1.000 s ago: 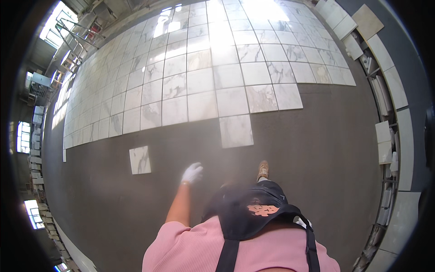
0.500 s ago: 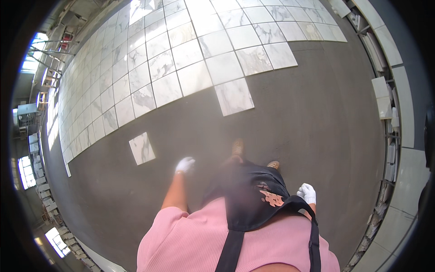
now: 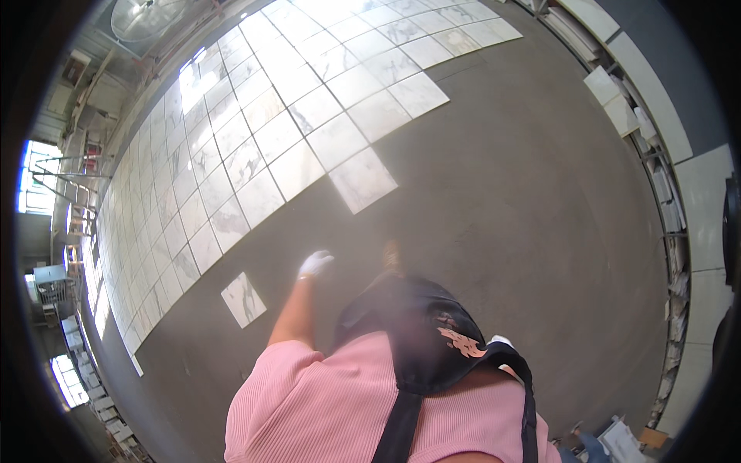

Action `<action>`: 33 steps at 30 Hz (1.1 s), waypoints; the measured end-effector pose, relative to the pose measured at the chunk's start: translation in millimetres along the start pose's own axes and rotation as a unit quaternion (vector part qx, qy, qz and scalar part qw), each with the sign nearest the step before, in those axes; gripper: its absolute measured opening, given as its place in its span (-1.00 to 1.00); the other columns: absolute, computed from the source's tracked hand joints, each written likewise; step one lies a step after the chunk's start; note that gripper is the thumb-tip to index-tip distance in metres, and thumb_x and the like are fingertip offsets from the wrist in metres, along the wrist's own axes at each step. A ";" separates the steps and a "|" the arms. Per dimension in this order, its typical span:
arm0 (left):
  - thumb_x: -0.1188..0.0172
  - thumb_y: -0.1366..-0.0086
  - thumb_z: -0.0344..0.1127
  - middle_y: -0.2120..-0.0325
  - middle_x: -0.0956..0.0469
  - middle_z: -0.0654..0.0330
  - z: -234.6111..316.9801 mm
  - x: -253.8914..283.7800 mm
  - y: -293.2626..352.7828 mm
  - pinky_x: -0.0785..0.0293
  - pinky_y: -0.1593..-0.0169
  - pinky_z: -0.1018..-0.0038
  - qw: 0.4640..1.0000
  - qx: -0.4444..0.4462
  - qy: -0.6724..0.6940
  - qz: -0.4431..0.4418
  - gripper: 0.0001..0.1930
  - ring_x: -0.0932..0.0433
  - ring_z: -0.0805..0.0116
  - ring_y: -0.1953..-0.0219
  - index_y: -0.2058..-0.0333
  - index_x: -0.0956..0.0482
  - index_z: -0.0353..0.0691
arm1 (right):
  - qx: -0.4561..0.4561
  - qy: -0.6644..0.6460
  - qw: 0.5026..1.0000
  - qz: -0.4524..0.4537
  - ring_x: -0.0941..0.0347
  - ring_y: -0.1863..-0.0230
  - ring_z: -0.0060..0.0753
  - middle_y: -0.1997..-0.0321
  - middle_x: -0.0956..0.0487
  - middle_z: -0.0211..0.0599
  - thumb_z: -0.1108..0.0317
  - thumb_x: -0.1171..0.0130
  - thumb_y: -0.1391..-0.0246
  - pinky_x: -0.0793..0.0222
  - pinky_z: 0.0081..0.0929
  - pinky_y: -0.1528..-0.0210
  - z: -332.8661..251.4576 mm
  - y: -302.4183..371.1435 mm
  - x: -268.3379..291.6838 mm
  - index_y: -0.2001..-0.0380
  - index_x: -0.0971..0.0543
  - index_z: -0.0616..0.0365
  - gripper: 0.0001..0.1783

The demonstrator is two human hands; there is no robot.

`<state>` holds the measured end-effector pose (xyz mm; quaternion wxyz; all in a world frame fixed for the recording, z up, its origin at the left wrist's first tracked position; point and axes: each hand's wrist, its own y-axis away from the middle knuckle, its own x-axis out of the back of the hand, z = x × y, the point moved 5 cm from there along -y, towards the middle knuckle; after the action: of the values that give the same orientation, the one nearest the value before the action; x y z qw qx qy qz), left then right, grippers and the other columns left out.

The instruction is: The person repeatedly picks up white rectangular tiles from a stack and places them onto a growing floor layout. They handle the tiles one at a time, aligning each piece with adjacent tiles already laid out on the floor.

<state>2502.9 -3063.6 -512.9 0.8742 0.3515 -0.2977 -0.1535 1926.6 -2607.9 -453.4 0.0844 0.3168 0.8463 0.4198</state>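
Note:
My left hand (image 3: pixel 315 265), in a white glove, hangs over the dark grey floor with its fingers loosely out and nothing in it. Nearest to it lies a loose white marble tile (image 3: pixel 244 300) with grey veins, apart from the others. My right hand (image 3: pixel 502 341) shows only as a sliver of white glove at the edge of the dark apron (image 3: pixel 432 339); its fingers are hidden. Ahead, rows of marble-patterned tiles (image 3: pixel 296 168) cover the floor. One tile (image 3: pixel 363 180) juts out from their near edge.
Bare grey floor (image 3: pixel 525 177) stretches to the right of the tiles. Racks with stacked slabs (image 3: pixel 671 208) line the right side. At the lower right are a person's blue-clad legs (image 3: pixel 591 446). Stacked pieces and a ladder-like frame (image 3: pixel 69 174) stand along the left.
My view has turned to the right, swinging the tiled area leftward. My right hand has slipped mostly behind the apron. The person at the lower right has come into view.

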 end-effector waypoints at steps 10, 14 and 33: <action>-0.23 -0.32 -0.05 -0.06 -0.60 0.17 120.2 -123.1 95.9 -0.55 -0.04 0.31 0.941 -0.192 -0.264 -0.085 -0.55 -0.60 0.19 -0.02 -0.13 -0.60 -0.05 | -0.169 -0.060 0.973 0.142 -0.62 0.30 -0.21 0.25 -0.60 -0.21 0.35 -0.19 -0.24 -0.57 -0.26 0.38 127.8 73.6 143.9 -0.06 -0.51 0.23 -0.64; -0.13 -0.32 -0.04 -0.25 -0.45 0.16 172.5 -180.6 150.4 -0.35 -0.31 0.32 0.878 -0.182 -0.429 -0.111 -0.62 -0.38 0.09 -0.31 -0.06 -0.65 0.06 | -0.165 -0.064 0.975 0.135 -0.62 0.30 -0.21 0.24 -0.60 -0.21 0.35 -0.20 -0.23 -0.57 -0.25 0.38 123.0 57.7 159.0 -0.06 -0.51 0.23 -0.64; -0.15 -0.32 -0.21 -0.18 -0.53 0.16 352.9 -357.6 126.3 -0.48 -0.22 0.31 0.711 -0.239 -0.620 -0.228 -0.68 -0.52 0.12 -0.19 -0.03 -0.66 0.01 | -0.193 -0.142 0.959 0.150 -0.62 0.28 -0.22 0.21 -0.61 -0.20 0.34 -0.20 -0.23 -0.58 -0.24 0.36 88.6 14.0 223.5 -0.06 -0.51 0.23 -0.64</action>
<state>2011.2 -2988.3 -368.2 0.4864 0.0137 -0.6372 -0.5977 1793.9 -2407.7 -471.3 0.1995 0.4744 0.6715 0.5332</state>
